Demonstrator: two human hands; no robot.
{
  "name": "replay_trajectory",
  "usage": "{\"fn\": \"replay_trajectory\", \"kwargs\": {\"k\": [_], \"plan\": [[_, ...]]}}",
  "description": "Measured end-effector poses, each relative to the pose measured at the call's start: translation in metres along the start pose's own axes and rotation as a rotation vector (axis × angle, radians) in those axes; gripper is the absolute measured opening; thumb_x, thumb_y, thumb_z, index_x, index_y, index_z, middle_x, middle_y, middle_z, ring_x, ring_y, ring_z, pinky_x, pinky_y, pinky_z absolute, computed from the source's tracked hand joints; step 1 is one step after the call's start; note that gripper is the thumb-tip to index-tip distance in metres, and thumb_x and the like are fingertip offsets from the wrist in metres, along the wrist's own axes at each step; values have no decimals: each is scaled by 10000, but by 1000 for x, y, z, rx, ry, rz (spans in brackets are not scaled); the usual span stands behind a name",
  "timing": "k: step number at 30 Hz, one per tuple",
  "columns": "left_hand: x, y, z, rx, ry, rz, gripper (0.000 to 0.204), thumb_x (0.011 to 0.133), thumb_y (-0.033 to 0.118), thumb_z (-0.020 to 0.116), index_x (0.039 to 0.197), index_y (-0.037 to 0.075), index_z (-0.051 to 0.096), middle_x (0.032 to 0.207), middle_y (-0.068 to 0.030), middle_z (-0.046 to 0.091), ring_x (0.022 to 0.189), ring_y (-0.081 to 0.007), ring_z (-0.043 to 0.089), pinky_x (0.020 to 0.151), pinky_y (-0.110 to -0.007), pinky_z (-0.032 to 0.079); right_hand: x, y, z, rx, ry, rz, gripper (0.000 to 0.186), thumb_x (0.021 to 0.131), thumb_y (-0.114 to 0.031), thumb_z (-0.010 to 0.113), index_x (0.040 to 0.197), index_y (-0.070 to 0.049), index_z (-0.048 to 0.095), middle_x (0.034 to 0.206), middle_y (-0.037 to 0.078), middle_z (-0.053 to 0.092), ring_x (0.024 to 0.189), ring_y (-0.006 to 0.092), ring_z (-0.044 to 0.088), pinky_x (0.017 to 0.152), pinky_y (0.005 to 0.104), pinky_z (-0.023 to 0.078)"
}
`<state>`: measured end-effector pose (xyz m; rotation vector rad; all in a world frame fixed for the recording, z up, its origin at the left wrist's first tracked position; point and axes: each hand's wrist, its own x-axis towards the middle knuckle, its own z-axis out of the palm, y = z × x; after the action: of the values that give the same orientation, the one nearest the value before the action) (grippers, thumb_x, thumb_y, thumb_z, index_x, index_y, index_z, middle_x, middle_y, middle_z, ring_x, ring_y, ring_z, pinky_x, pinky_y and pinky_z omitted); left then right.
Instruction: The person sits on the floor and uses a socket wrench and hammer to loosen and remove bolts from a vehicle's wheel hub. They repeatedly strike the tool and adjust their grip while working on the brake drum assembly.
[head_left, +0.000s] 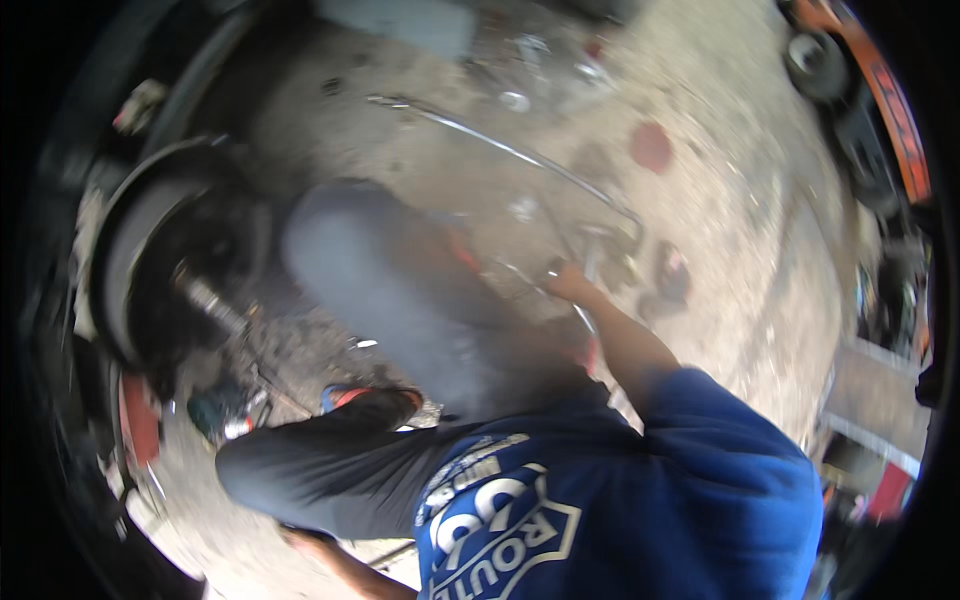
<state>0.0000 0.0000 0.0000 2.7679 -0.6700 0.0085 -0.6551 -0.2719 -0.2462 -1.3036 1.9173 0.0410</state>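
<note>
My right hand (568, 281) reaches down to the floor beyond my right knee, among several metal tools. Its fingers look closed, with thin shiny metal beside them; blur hides what they hold. Just past it lies a long silvery metal bar (500, 150), bent at its near right end. My left hand (308, 543) is low at the left, beside my bent left leg, with its fingers mostly hidden. To the left stands a dark round wheel drum (130, 255), with a metal shaft (208, 298) at its middle.
An orange-and-black wheeled jack (885, 110) stands at the far right. A flat reddish disc (651, 147) lies on the concrete floor (745, 250). Near my left leg sits a dark green object (212, 412). A grey panel (875, 395) is at the right edge.
</note>
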Motion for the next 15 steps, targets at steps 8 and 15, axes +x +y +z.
{"fn": "replay_trajectory", "kwargs": {"k": [8, 15], "plan": [[-10, 231, -110, -1367, -99, -47, 359, 1002, 489, 560, 961, 132, 565, 639, 58, 425, 449, -46, 317, 383, -212, 212, -131, -222, -211, 1281, 115, -809, 350, 909, -126, 697, 1202, -42, 524, 752, 36, 560, 556, 112, 506, 479, 252, 422], [-14, 337, -72, -1445, -672, 101, 407, 1021, 490, 541, 921, 95, 557, 629, 15, 477, 423, -73, 360, 396, -236, 297, -279, -402, -202, 857, 61, -1241, 233, 853, -78, 720, 1053, -11, 622, 707, 20, 587, 558, 48, 530, 456, 191, 384]]}}
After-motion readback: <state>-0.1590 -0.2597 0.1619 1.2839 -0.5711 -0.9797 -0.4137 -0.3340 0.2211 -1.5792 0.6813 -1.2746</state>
